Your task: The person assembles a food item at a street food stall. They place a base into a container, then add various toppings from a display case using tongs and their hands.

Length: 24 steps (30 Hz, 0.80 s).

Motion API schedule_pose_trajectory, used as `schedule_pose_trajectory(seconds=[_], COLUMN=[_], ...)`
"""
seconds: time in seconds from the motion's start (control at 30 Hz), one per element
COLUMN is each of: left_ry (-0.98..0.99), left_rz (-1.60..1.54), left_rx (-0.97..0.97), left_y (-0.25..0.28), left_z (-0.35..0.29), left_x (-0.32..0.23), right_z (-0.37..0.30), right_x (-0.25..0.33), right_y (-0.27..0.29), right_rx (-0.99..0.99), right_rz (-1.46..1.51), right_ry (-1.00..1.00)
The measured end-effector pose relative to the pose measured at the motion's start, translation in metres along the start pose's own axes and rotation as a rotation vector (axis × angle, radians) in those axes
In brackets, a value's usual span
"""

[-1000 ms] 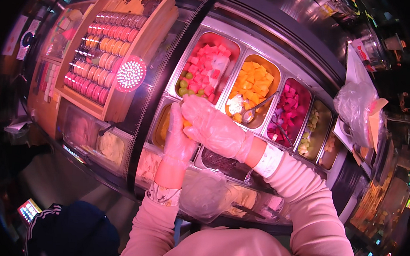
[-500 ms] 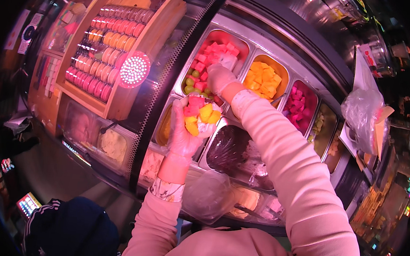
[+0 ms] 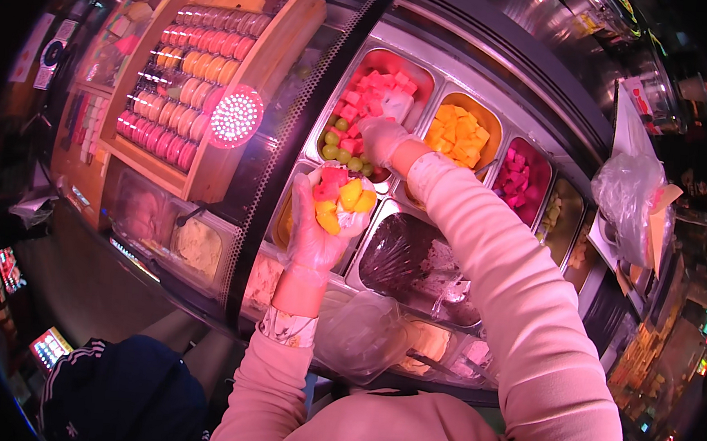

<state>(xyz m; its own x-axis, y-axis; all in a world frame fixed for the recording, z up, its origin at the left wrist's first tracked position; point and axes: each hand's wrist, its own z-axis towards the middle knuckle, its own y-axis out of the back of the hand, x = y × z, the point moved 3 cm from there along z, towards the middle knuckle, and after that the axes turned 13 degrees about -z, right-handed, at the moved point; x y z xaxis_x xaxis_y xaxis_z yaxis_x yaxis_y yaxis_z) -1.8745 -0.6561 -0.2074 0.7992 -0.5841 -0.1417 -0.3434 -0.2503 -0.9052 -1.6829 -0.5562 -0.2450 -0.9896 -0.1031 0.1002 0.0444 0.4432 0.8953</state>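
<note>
Fruit cup (image 3: 340,197), heaped with yellow and red chunks, sits mid-frame in the gloved left hand (image 3: 313,232), fingers wrapped around it. Farther up, the gloved right hand (image 3: 381,139) reaches into the watermelon-and-grape tray (image 3: 417,77), fingers curled over the pieces.

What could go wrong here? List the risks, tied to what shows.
1. The cup in the left hand is heaped with fruit above its rim; a piece could roll off onto the counter.
2. The right hand reaches into the pan of red cubes and green grapes; its sleeve hangs over the open pans and might brush the food.
</note>
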Motion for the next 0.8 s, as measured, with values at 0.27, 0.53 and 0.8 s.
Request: schedule_pose_trajectory(seconds=[0.27,0.53,0.8], left_ry=[0.028,-0.021,0.019], left_rz=[-0.001,0.049,0.018], left_rx=[-0.065,-0.038,-0.045], left_y=[0.012,0.004,0.013], left_z=[-0.010,-0.015,-0.014], left_x=[-0.002,-0.004,-0.004], right_z=[0.001,0.007,0.012], right_x=[0.003,-0.006,-0.009], right_y=[0.010,0.006,-0.002], right_rx=[0.082,0.094,0.016], right_rz=[-0.039,0.116,0.044], right_ry=[0.020,0.037,0.048])
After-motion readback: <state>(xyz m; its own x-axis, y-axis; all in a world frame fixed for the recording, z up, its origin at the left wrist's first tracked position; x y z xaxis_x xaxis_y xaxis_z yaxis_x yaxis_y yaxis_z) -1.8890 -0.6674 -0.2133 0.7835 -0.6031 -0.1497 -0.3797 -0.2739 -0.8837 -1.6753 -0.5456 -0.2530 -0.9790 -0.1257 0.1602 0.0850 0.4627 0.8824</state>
